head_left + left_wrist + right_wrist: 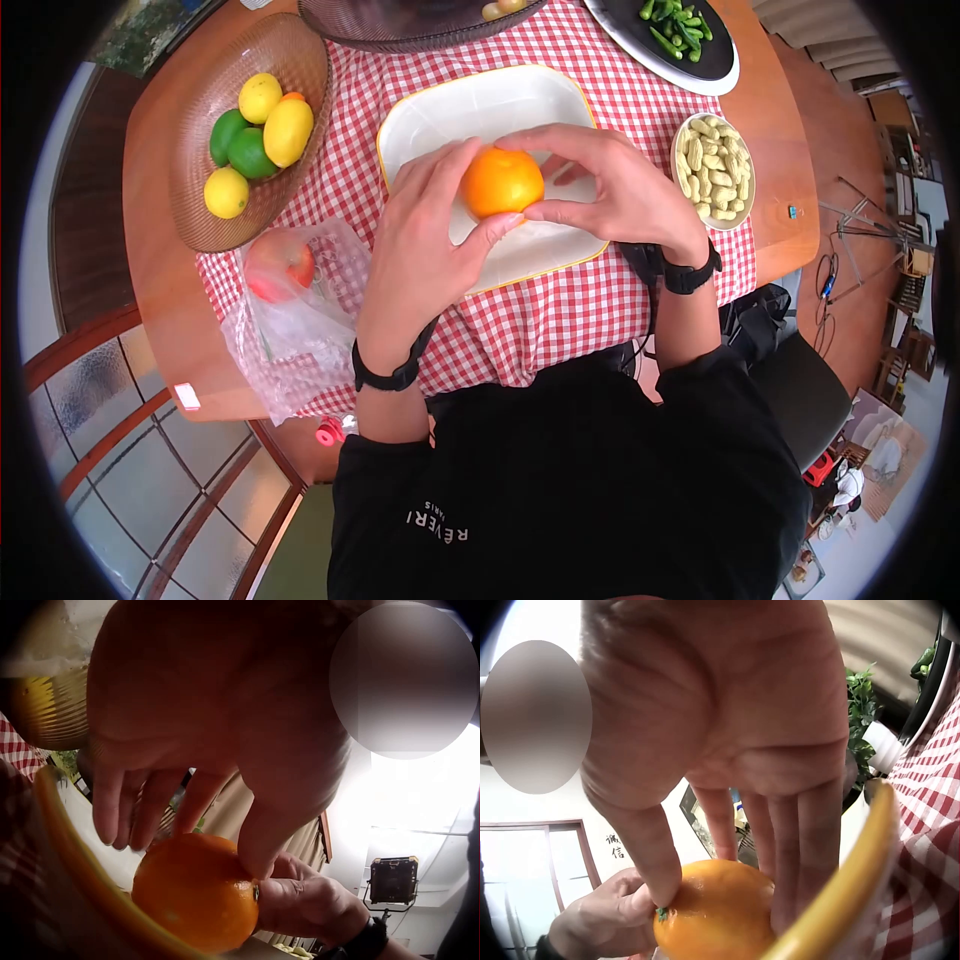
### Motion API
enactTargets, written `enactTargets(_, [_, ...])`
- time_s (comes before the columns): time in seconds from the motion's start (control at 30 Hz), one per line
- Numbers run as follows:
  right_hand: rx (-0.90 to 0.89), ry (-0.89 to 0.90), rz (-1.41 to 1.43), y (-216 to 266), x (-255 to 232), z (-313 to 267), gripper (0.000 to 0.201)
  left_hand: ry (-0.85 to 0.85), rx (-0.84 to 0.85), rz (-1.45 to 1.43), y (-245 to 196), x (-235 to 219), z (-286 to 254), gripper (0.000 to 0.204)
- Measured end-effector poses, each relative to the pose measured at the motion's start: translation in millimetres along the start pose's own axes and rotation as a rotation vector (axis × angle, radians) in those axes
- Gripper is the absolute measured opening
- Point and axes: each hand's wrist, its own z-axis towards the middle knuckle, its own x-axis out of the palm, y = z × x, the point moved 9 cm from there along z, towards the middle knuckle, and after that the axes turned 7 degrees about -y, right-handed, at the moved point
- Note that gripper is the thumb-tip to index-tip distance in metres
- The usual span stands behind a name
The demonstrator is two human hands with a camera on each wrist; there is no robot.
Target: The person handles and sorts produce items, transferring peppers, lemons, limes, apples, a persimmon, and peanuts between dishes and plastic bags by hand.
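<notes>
Both hands hold an orange (503, 183) over a white square dish (440, 115) with a yellow rim. My left hand (425, 225) grips its left side, thumb at the near side and fingers at the far side. From the right, my right hand (625, 190) holds it the same way. In the right wrist view the thumbs meet near the orange's green stem end (661, 913). The left wrist view shows the orange (196, 896) low inside the dish rim (90, 859), its skin whole where it shows.
At the left, a ribbed amber bowl (190, 180) holds yellow lemons and green fruits. A clear plastic bag (300, 350) with a red fruit (278, 265) lies nearer. Peanuts (712, 165) fill a bowl at the right; green peppers (683, 25) lie on a black plate behind.
</notes>
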Motion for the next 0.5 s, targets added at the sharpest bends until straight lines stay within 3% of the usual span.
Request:
enactTargets(0.13, [-0.043,-0.016,-0.027,2,0,-1,0.060,0.067,-0.110,0.029,4,6,-5,0.073])
enactTargets(0.37, [0.066,-0.018,-0.043,-11,1,-1,0.062,0.046,0.037,-0.036,-10,6,0,0.072])
enactTargets(0.47, [0.047,0.007,-0.028,-7,2,-2,0.059,0.037,0.029,-0.058,-9,4,-2,0.071])
enactTargets(0.5, [-0.053,-0.045,-0.049,-1,-1,-1,0.057,0.017,0.027,-0.066,-10,0,0,0.071])
